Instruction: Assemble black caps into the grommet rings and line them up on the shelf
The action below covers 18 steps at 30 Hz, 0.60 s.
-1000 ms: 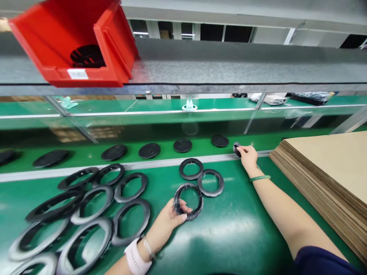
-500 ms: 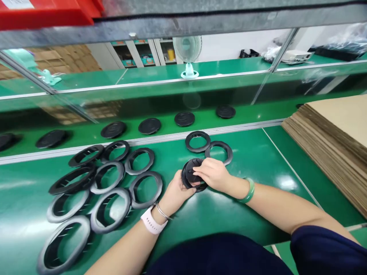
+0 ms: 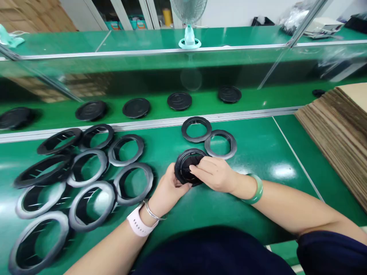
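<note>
My left hand [image 3: 169, 189] grips a black plastic ring [image 3: 179, 168] by its left and near side, thumb over the rim. In my right hand [image 3: 213, 173], the fingers are closed on a dark round insert [image 3: 187, 163] that sits inside this ring; the fingers hide part of it. Whether the insert is fully seated I cannot tell. Just beyond my hands two loose black rings lie on the green table, a farther one [image 3: 186, 130] and a nearer one [image 3: 229, 152] touching it. To the left lie several more black rings [image 3: 147, 183], some overlapping.
Several black round caps [image 3: 136, 108] lie in a row on the green strip behind a metal rail [image 3: 160, 123]. A stack of brown cardboard sheets [image 3: 338, 126] stands at the right. Behind the clear panel is a small fan [image 3: 189, 38].
The camera view has tilted down and come closer. My right hand has moved the dark insert deeper within the ring, which my left hand still holds.
</note>
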{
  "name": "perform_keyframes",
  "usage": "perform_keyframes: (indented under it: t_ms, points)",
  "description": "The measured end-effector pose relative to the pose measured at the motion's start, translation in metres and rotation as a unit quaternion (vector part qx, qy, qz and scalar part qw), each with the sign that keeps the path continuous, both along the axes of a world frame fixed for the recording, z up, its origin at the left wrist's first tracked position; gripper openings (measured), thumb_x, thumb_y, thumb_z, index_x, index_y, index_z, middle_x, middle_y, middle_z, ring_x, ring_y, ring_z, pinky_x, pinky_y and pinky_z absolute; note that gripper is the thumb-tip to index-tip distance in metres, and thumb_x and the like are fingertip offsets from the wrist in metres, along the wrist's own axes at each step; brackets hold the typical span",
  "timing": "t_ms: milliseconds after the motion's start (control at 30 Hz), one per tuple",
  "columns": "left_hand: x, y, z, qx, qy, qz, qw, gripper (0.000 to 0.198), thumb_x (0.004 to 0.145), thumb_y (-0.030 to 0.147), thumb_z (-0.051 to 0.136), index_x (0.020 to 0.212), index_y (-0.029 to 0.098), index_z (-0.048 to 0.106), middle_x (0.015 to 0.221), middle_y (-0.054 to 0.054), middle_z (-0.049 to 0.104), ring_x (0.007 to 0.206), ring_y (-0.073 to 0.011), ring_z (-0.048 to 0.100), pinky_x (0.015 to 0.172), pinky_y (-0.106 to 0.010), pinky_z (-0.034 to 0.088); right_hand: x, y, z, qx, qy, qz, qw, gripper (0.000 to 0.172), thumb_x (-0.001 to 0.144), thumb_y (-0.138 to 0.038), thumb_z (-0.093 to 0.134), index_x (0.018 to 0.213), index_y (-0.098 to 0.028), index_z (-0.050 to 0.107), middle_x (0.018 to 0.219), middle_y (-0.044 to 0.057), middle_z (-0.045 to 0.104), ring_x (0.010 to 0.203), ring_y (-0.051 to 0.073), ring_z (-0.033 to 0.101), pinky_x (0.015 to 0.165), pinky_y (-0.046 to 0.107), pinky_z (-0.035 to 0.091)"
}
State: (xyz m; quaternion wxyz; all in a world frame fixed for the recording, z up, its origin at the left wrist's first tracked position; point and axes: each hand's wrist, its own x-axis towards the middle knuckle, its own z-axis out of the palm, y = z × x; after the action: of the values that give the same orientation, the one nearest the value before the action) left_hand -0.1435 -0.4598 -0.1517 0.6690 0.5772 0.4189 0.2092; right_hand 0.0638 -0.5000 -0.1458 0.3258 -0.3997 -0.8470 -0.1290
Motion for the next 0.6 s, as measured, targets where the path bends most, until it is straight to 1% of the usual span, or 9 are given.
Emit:
perform_keyframes:
  t_ms: [67,133,300,433,600]
  points:
    - [-0.0001,0.0001,-0.0005,-0.001,-0.003,-0.002,1.000,0.058,0.070,0.023,0.079,0.118,0.021,0.045,0.105,-0.003,0.068,0.092,-0.0221,0.070,0.082,-0.038,0.058,-0.0002,0.0013,0.0009,0.005,0.005,0.005,1.000,0.019,0.096,-0.008,0.049,0.107,-0.013,0.064,0.074,0.005,0.059,0.070,0.018,0.051,0.059,0.032,0.046]
    - [-0.0009,0.0004,-0.0026,-0.001,-0.011,-0.005,1.000,0.058,0.071,0.023,0.079,0.118,0.021,0.045,0.107,-0.003,0.067,0.093,-0.0220,0.070,0.083,-0.038,0.058,-0.0009,0.0029,0.0019,-0.009,0.012,0.006,1.000,0.017,0.097,-0.009,0.048,0.103,-0.011,0.064,0.073,0.005,0.058,0.069,0.017,0.050,0.060,0.031,0.045]
    - [-0.0031,0.0015,-0.0061,0.010,-0.017,-0.010,1.000,0.058,0.071,0.022,0.079,0.118,0.021,0.046,0.111,-0.004,0.066,0.096,-0.0223,0.070,0.084,-0.038,0.059,-0.0011,0.0048,0.0031,-0.051,0.023,-0.002,0.998,0.020,0.102,-0.018,0.047,0.098,-0.013,0.066,0.075,0.005,0.058,0.069,0.016,0.049,0.060,0.031,0.044]
    - [-0.0030,0.0011,-0.0049,0.020,-0.014,-0.011,1.000,0.057,0.071,0.020,0.079,0.118,0.021,0.047,0.110,-0.004,0.066,0.096,-0.0220,0.069,0.083,-0.037,0.059,0.0011,0.0035,0.0049,-0.035,0.009,0.024,0.999,0.015,0.099,-0.012,0.049,0.102,-0.011,0.064,0.077,0.006,0.059,0.072,0.017,0.051,0.062,0.032,0.045]
    - [-0.0024,0.0008,-0.0053,0.027,-0.012,-0.007,1.000,0.059,0.071,0.020,0.079,0.120,0.021,0.046,0.110,-0.004,0.065,0.097,-0.0219,0.069,0.084,-0.037,0.058,0.0026,0.0015,0.0084,-0.019,-0.023,0.026,0.999,0.019,0.098,-0.008,0.044,0.104,-0.015,0.061,0.077,0.005,0.059,0.071,0.018,0.051,0.061,0.032,0.044]
